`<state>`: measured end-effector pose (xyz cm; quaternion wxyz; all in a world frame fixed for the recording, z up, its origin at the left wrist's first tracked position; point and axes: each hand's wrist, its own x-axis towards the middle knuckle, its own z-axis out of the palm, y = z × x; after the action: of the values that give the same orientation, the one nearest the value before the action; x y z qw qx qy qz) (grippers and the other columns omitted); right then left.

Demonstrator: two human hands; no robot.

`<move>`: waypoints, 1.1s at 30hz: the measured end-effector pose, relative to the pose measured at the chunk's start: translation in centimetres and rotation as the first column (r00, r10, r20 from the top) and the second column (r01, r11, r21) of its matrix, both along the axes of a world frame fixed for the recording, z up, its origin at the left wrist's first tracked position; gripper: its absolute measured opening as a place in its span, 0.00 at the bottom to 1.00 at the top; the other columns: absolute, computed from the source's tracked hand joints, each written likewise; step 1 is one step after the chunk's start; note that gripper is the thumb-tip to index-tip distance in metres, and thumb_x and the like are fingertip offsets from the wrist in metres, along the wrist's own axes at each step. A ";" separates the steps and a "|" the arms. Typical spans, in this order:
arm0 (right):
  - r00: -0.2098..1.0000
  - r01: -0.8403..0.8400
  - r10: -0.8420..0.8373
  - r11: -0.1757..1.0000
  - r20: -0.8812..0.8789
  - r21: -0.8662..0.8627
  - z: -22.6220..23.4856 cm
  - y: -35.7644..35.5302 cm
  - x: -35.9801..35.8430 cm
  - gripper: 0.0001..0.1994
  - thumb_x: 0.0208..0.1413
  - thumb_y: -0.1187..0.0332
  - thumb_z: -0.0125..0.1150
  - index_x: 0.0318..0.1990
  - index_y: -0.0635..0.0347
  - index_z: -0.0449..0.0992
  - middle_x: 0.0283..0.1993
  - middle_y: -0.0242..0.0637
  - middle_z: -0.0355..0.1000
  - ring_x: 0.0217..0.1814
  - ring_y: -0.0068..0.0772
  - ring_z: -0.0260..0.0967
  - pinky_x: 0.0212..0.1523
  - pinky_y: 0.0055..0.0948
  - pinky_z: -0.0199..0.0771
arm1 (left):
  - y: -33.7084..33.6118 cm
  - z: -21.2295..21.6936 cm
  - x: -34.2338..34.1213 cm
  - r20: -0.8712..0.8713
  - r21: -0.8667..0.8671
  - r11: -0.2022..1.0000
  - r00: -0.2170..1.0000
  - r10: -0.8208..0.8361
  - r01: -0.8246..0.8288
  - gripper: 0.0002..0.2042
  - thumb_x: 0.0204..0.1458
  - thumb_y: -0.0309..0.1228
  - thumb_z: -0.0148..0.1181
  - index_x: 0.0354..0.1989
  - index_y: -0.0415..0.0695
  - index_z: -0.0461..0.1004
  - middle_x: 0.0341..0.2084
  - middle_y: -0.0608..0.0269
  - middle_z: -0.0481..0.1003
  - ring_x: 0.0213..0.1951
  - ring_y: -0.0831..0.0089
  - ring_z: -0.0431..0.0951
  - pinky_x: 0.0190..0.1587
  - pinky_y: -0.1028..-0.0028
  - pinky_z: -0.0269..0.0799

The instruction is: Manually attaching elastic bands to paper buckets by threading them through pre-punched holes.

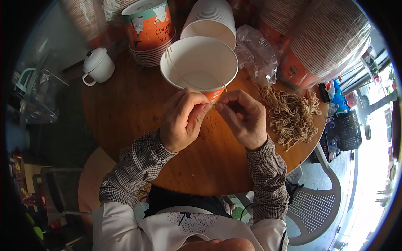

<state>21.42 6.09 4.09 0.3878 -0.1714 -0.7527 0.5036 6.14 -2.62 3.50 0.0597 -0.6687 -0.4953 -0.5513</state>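
Note:
A paper bucket, white inside and orange outside, stands on the round wooden table. A thin tan string arches across its mouth like a handle. My left hand and my right hand meet at the bucket's near rim, fingertips pinched on the string's end where it passes through the wall. A heap of cut tan strings lies just right of my right hand.
Stacks of paper buckets and a printed stack stand behind. Large plastic-wrapped stacks lie at the right, beside a crumpled plastic bag. A small white lidded pot sits at the left edge. A white plastic chair stands nearby.

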 end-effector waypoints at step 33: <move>0.653 0.178 -0.475 0.853 -0.589 -0.491 -1.7 8.0 3.6 0.03 0.61 0.72 0.52 0.37 0.61 0.68 0.36 0.38 0.74 0.39 0.34 0.75 0.35 0.29 0.78 | 0.9 0.5 -3.8 -0.349 0.067 0.949 0.884 0.312 -0.308 0.13 0.44 0.25 0.55 0.41 0.47 0.73 0.35 0.66 0.73 0.41 0.68 0.73 0.59 0.61 0.48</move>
<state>25.01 14.10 2.44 0.6837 -0.1800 -0.3913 0.5892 2.32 -1.75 3.98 0.2386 -0.6691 -0.5741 -0.4073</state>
